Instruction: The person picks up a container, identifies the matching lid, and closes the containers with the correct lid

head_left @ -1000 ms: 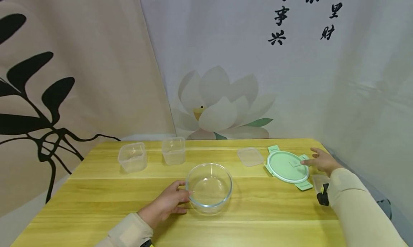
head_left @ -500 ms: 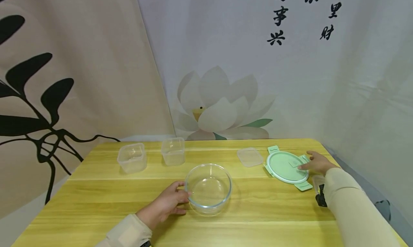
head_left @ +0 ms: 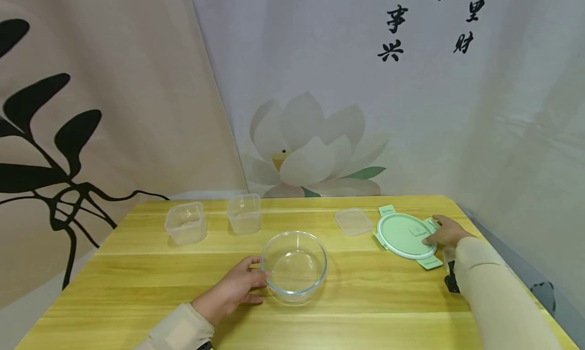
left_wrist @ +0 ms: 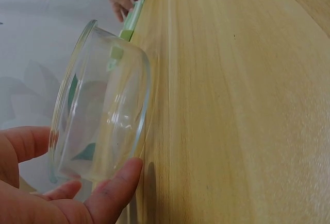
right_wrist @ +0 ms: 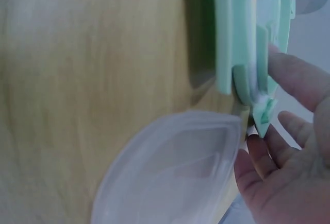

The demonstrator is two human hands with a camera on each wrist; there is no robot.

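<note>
A round clear glass bowl (head_left: 294, 284) stands on the wooden table in the head view. My left hand (head_left: 235, 289) holds its left side, fingers spread around the wall and one at the rim; the left wrist view shows the thumb low by the base. At the right lies a round light-green snap lid (head_left: 404, 235) with its side flaps folded out. My right hand (head_left: 447, 232) grips the lid's right edge, thumb on top and other fingers at the flap, as the right wrist view shows. A translucent plastic lid (right_wrist: 170, 177) lies beside it, partly hidden by the right sleeve in the head view.
Two translucent square tubs, a left one (head_left: 186, 225) and a right one (head_left: 244, 215), stand at the back left. A square translucent lid (head_left: 353, 221) lies between bowl and green lid. Behind the wooden table (head_left: 151, 299) hangs a printed curtain (head_left: 320, 60).
My right hand has moved slightly left and closed in on the green lid's edge, thumb coming down near its rim. The left hand and bowl have stayed in place.
</note>
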